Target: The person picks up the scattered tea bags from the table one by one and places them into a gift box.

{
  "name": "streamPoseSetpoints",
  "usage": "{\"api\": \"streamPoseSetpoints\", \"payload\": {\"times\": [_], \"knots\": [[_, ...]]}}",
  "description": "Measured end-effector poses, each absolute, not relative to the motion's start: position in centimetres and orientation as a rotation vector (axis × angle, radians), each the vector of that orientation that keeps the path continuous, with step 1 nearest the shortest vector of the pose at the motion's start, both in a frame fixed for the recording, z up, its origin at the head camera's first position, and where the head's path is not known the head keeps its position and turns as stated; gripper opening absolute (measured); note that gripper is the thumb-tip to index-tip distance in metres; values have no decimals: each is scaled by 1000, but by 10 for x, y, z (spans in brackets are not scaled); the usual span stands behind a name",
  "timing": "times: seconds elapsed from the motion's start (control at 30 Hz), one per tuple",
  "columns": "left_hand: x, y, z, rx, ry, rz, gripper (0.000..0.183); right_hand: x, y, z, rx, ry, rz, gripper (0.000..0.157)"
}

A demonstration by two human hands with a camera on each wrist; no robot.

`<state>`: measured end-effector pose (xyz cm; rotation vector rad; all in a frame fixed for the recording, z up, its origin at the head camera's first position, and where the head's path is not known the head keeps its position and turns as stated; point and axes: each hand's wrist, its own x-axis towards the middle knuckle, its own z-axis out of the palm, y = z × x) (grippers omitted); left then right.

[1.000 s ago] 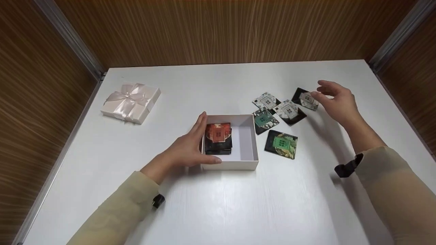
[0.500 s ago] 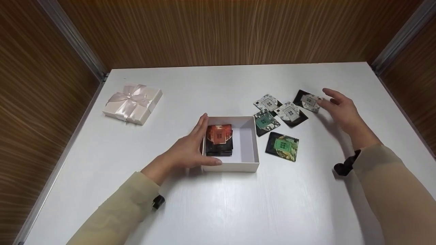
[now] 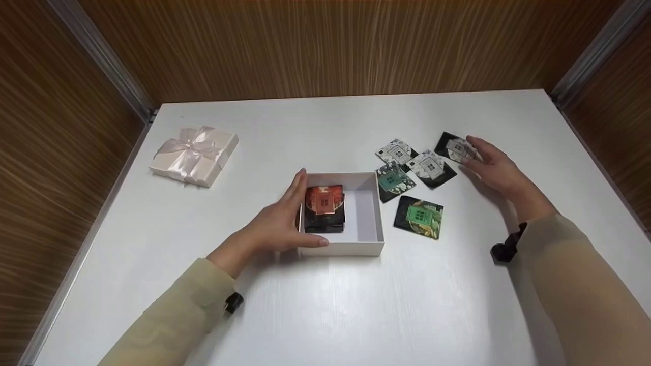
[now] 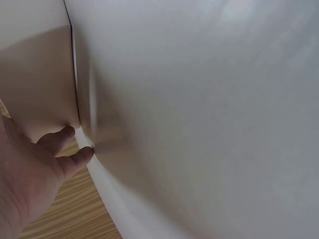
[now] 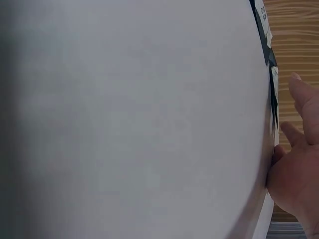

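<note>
A white open box [image 3: 342,249] stands mid-table with a stack of dark sachets [image 3: 324,207] in its left part, a red-labelled one on top. My left hand [image 3: 279,221] rests against the box's left side, fingers straight along the wall and thumb at the near rim; in the left wrist view this hand [image 4: 30,174] has two fingertips low beside the box. My right hand [image 3: 496,168] is at a black-and-white sachet [image 3: 452,147], index finger and thumb spread at its right edge. In the right wrist view, the hand [image 5: 299,159] shows its fingers apart.
Two more black-and-white sachets, one overlapping [image 3: 431,169], and a teal-labelled sachet [image 3: 394,182] lie right of the box. A green-labelled sachet [image 3: 418,217] lies nearer. A pale lid tied with a ribbon bow [image 3: 193,155] sits far left. Wood-grain panels [image 3: 346,48] border the table.
My right hand has come down and slightly left to the edge of the far-right black-and-white sachet. The left hand and the box have stayed in place.
</note>
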<state>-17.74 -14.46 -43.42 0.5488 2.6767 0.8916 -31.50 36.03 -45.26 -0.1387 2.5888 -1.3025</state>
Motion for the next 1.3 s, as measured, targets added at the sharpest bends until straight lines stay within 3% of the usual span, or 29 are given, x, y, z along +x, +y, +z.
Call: {"api": "streamPoseSetpoints", "payload": {"times": [0.83, 1.3], "knots": [[-178, -145, -434, 567, 2676, 888, 145, -313, 359, -451, -165, 2741, -994, 73], [-177, -145, -434, 560, 2671, 894, 145, -310, 360, -457, -88, 2814, -1175, 48]]}}
